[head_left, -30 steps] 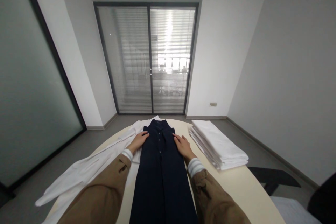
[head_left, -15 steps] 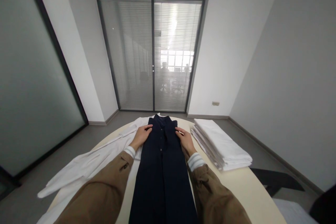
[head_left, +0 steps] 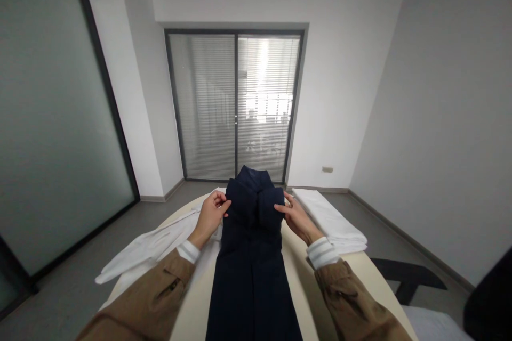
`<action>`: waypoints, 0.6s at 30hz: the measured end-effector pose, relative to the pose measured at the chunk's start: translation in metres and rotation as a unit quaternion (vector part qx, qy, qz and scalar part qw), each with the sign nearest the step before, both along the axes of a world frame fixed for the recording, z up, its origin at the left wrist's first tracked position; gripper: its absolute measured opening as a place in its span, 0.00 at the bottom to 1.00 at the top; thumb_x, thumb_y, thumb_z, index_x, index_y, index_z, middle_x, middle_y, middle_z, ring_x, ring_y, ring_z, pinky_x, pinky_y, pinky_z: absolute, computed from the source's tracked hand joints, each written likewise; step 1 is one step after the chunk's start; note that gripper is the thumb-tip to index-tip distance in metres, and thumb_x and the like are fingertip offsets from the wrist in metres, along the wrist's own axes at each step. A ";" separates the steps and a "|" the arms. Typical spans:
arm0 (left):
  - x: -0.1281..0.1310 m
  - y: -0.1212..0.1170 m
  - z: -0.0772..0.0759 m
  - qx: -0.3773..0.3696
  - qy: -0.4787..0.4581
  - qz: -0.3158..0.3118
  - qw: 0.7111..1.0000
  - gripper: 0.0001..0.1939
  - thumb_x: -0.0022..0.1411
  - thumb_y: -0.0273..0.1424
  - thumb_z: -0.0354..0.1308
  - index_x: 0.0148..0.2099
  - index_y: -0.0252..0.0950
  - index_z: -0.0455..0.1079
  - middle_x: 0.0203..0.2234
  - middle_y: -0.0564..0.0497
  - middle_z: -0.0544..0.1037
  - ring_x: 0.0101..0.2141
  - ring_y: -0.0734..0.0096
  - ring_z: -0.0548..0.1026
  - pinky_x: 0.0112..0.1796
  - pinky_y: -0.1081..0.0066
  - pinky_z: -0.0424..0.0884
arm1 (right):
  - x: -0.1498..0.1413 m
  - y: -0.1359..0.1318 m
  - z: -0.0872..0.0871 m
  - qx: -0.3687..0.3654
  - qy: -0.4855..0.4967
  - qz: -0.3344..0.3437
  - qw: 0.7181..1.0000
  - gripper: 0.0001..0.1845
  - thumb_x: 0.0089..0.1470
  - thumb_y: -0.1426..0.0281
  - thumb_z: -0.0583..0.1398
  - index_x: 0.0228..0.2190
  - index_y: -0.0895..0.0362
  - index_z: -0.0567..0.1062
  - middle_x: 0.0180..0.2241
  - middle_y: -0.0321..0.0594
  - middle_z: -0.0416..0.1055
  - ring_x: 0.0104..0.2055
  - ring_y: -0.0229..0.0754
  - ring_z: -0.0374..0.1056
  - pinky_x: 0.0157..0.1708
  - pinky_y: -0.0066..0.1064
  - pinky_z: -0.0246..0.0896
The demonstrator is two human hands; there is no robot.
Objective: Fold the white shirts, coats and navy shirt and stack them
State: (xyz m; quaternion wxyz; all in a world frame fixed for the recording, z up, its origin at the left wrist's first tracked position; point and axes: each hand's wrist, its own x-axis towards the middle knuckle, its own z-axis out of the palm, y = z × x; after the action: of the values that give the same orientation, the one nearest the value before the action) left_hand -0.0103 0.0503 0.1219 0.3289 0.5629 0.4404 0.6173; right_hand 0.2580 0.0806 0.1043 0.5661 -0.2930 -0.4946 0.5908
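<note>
A dark navy buttoned shirt (head_left: 252,266) lies lengthwise down the middle of a cream oval table (head_left: 296,272). Its collar end is lifted off the table toward me. My left hand (head_left: 210,216) pinches the shirt's left shoulder edge. My right hand (head_left: 294,216) pinches the right shoulder edge. Both arms wear brown sleeves with striped white cuffs.
A white garment (head_left: 152,248) is spread out on the table to the left, hanging over the edge. A stack of folded white cloths (head_left: 334,221) sits at the right. A dark chair (head_left: 404,277) stands at the right; glass doors with blinds lie beyond.
My hands went from lying flat on the shirt's shoulders to pinching them, and the collar end has come up off the table. The view has tilted upward.
</note>
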 end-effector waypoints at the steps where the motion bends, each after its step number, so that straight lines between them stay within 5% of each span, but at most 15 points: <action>1: -0.001 -0.014 0.003 -0.003 -0.015 -0.006 1.000 0.18 0.48 0.40 0.66 0.31 0.38 0.60 0.24 0.58 0.68 0.25 0.74 0.70 0.22 0.77 0.69 | 0.003 -0.013 0.007 0.016 -0.020 0.027 0.999 0.38 0.39 0.69 0.71 0.52 0.53 0.68 0.44 0.41 0.78 0.51 0.48 0.72 0.57 0.41 0.61; 7: -0.016 -0.100 -0.005 -0.048 -0.059 -0.116 0.990 0.21 0.51 0.38 0.68 0.36 0.40 0.58 0.24 0.61 0.66 0.22 0.79 0.65 0.21 0.79 0.64 | 0.023 -0.088 0.026 0.063 -0.138 0.150 0.977 0.29 0.44 0.66 0.71 0.50 0.55 0.73 0.47 0.42 0.77 0.50 0.49 0.72 0.56 0.44 0.61; 10: -0.028 -0.133 -0.033 -0.107 -0.061 -0.235 0.964 0.21 0.52 0.40 0.68 0.39 0.39 0.60 0.26 0.59 0.68 0.23 0.79 0.65 0.20 0.80 0.61 | 0.027 -0.120 0.021 0.059 -0.189 0.222 0.955 0.32 0.43 0.66 0.71 0.51 0.55 0.73 0.46 0.41 0.77 0.50 0.48 0.71 0.54 0.42 0.63; 14: -0.041 -0.156 -0.080 -0.214 -0.038 -0.394 0.893 0.31 0.47 0.38 0.72 0.50 0.40 0.63 0.34 0.53 0.74 0.30 0.74 0.72 0.28 0.76 0.64 | 0.025 -0.147 0.001 0.019 -0.253 0.368 0.894 0.32 0.38 0.65 0.74 0.47 0.57 0.76 0.42 0.39 0.78 0.45 0.45 0.73 0.49 0.34 0.67; 18: -0.045 -0.158 -0.101 -0.285 0.031 -0.390 0.875 0.47 0.40 0.39 0.76 0.61 0.45 0.60 0.28 0.58 0.72 0.30 0.74 0.72 0.31 0.74 0.64 | 0.023 -0.158 -0.019 -0.010 -0.323 0.441 0.837 0.33 0.33 0.60 0.75 0.43 0.57 0.79 0.42 0.37 0.78 0.44 0.43 0.74 0.49 0.30 0.66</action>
State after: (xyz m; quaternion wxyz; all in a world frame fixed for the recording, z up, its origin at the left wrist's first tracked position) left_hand -0.0556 -0.1080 0.0208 0.6755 0.5896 0.3516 0.2691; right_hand 0.2809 -0.0770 0.0850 0.0508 -0.2240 -0.7204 0.6545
